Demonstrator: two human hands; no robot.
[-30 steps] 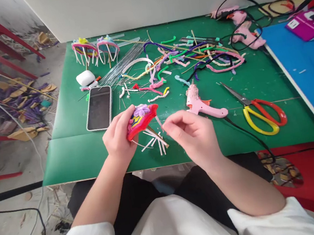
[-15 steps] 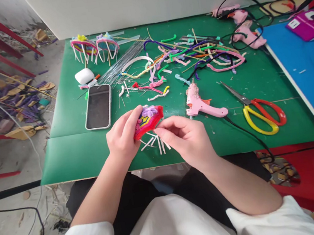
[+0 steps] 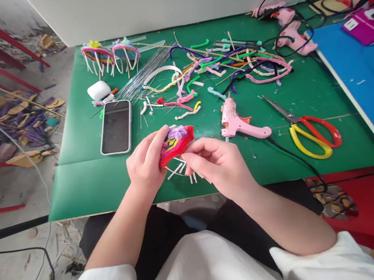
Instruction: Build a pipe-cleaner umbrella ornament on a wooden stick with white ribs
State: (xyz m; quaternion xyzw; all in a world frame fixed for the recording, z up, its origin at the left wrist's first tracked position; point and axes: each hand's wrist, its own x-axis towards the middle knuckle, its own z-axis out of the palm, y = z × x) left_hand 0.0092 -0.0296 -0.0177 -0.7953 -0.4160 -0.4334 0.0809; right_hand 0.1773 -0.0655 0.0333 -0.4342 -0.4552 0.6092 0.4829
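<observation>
My left hand (image 3: 146, 162) is closed around a small craft umbrella (image 3: 176, 146) of fuzzy pipe cleaners, tilted, with a red rim, coloured bands and a lilac flower on top. At the umbrella's lower right rim, my right hand (image 3: 216, 161) pinches thumb against fingers; what lies between them is too small and hidden to make out. Short white strips (image 3: 174, 171) show below the rim, partly covered by my right hand. A pink hot glue gun (image 3: 240, 123) lies just beyond my right hand.
Scissors (image 3: 311, 134) and a blue board (image 3: 367, 87) lie to the right. A phone (image 3: 115, 127) rests at the left, with two similar umbrellas (image 3: 98, 57) behind it. Wires (image 3: 150, 73) and tangled pipe cleaners (image 3: 231, 62) spread across the back of the green table (image 3: 85, 184).
My right fingers have curled slightly further beneath the rim, covering more of the white strips. My left hand and the umbrella stay nearly still.
</observation>
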